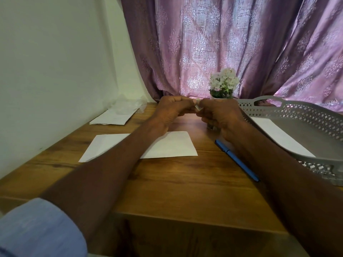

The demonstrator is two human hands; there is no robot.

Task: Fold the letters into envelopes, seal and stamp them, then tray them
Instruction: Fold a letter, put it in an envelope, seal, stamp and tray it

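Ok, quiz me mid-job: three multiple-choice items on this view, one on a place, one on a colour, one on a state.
1. Where is the pen?
A. in the tray
B. on the table, right of the envelope
C. by the flowers

2. What colour is the tray?
A. grey
B. blue
C. brown

3. What are the hands doing?
A. lying flat
B. pinching a small white piece
C. gripping the pen

Key:
1 B, it lies on the table beside the envelope.
2 A, grey lattice rim.
3 B, left hand and right hand meet on the small white piece.
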